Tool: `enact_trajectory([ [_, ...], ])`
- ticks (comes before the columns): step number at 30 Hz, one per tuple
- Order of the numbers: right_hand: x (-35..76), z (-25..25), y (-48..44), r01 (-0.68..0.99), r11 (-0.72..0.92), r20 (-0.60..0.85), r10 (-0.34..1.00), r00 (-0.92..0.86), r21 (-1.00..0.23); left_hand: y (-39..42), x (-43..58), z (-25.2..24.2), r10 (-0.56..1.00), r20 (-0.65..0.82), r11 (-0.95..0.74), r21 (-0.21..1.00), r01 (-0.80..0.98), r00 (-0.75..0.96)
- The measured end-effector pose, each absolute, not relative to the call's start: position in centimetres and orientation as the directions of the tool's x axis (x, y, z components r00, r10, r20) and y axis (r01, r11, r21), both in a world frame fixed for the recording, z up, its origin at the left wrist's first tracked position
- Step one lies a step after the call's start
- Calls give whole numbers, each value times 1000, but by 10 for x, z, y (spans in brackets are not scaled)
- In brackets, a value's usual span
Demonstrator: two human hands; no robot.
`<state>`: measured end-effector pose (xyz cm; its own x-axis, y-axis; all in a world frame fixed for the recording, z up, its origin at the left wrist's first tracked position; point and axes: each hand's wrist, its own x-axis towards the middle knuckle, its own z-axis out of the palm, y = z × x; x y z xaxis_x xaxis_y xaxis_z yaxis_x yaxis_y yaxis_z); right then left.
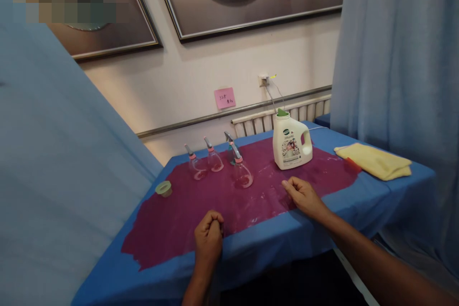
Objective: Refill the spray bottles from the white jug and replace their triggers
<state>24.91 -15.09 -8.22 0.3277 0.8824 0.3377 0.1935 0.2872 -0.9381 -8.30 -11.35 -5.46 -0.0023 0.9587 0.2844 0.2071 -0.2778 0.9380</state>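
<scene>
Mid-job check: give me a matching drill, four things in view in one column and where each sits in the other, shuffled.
Things:
1. detergent jug
2. yellow cloth
3. green cap
4. pink note

Places:
A. stuck on the wall
B. by the left edge of the purple mat
C. right end of the table
D. on the purple mat, beyond the right hand

Pairs: 1-D, 2-C, 3-B, 4-A
</scene>
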Motion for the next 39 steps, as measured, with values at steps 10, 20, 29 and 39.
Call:
enact_trajectory([
  [10,248,-83,-151,199,286,339,879,335,-937,-115,-82,-54,955,295,-290,935,203,2],
  [20,248,-82,-153,205,279,334,885,325,-938,-118,-80,-47,959,283,-280,938,202,17],
  [29,257,-55,-146,243,293,345,916,207,-924,-108,-72,-25,962,272,-271,945,182,22],
  [39,243,4,-72,431,416,493,867,80,-801,-35,-19,22,895,442,-444,861,249,65],
])
